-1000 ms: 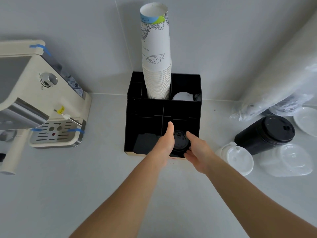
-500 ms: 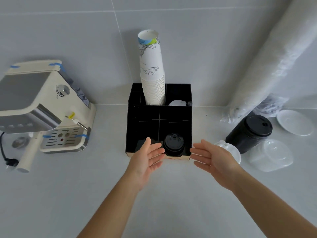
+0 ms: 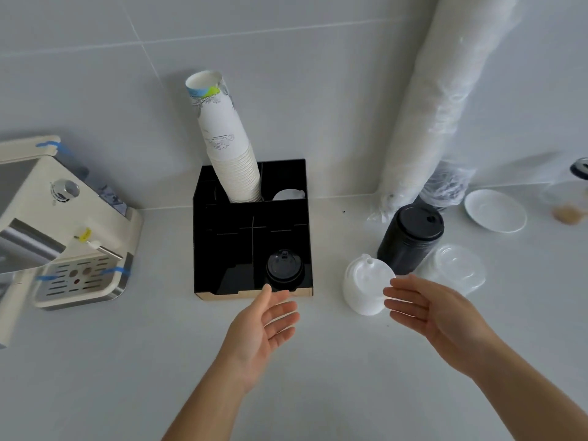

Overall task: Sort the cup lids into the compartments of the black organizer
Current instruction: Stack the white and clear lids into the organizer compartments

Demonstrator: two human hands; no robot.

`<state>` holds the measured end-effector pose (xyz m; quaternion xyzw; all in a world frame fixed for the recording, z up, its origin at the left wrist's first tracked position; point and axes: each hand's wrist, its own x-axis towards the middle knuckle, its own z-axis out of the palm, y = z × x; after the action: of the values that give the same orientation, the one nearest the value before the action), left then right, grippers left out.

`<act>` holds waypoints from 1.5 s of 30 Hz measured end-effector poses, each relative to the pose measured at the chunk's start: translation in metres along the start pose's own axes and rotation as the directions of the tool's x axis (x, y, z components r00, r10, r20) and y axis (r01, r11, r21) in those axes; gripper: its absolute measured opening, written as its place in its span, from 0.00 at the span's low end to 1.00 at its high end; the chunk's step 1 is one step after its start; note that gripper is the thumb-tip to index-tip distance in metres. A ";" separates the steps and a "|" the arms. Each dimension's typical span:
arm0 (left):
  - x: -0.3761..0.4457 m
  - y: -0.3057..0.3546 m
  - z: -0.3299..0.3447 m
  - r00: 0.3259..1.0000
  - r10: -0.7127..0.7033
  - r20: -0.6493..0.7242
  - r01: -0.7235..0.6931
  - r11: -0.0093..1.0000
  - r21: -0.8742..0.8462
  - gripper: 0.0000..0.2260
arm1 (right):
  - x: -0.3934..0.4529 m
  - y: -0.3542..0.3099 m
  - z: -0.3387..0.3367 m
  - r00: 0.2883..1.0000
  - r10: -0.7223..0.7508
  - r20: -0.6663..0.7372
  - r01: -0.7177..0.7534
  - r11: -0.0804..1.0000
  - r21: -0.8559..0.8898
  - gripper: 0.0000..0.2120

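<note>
Head view, left hand (image 3: 261, 332) fingers spread, empty, near black organizer (image 3: 203, 249) front edge, right hand (image 3: 432, 313) likewise, beside white lids (image 3: 366, 286)

Black organizer (image 3: 222, 224) holding black lids (image 3: 284, 271); white lid stack (image 3: 366, 288); white paper cups (image 3: 229, 148), blue-green rim print; cream espresso machine (image 3: 63, 224).

both hands (image 3: 264, 326) off black lids (image 3: 284, 270), R hand (image 3: 436, 313) now near white lids (image 3: 366, 288)

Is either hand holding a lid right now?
No, the left hand and right hand are both open and empty; the black lids already sit in the organizer.
</note>
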<state>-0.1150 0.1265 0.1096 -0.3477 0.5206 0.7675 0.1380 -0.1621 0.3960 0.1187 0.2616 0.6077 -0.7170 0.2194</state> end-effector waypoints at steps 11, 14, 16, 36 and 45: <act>0.040 -0.004 0.090 1.000 -0.021 0.022 0.018 0.991 0.130 0.14 | 0.049 -0.040 -0.072 0.999 -0.031 -0.037 0.034 0.995 0.093 0.14; 0.057 -0.015 0.104 1.000 -0.016 -0.026 0.022 0.970 0.241 0.14 | 0.062 -0.031 -0.071 1.000 0.026 -0.006 -0.026 0.996 0.084 0.13; 0.069 -0.022 0.112 0.999 -0.016 -0.051 0.031 0.951 0.307 0.14 | 0.071 -0.021 -0.068 0.998 0.068 0.007 -0.068 0.996 0.065 0.12; 0.094 -0.031 0.127 0.981 -0.179 0.077 0.119 0.864 0.490 0.06 | 0.124 0.031 -0.042 0.962 0.178 0.206 -0.142 0.973 -0.180 0.43; 0.086 -0.038 0.129 0.975 -0.201 0.095 0.156 0.924 0.350 0.09 | 0.114 0.026 -0.038 0.966 0.160 0.203 -0.131 0.980 -0.149 0.12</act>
<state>-0.2053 0.2451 0.0521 -0.3140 0.6016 0.6710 0.2989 -0.2291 0.4297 0.0206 0.2114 0.6066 -0.6805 0.3526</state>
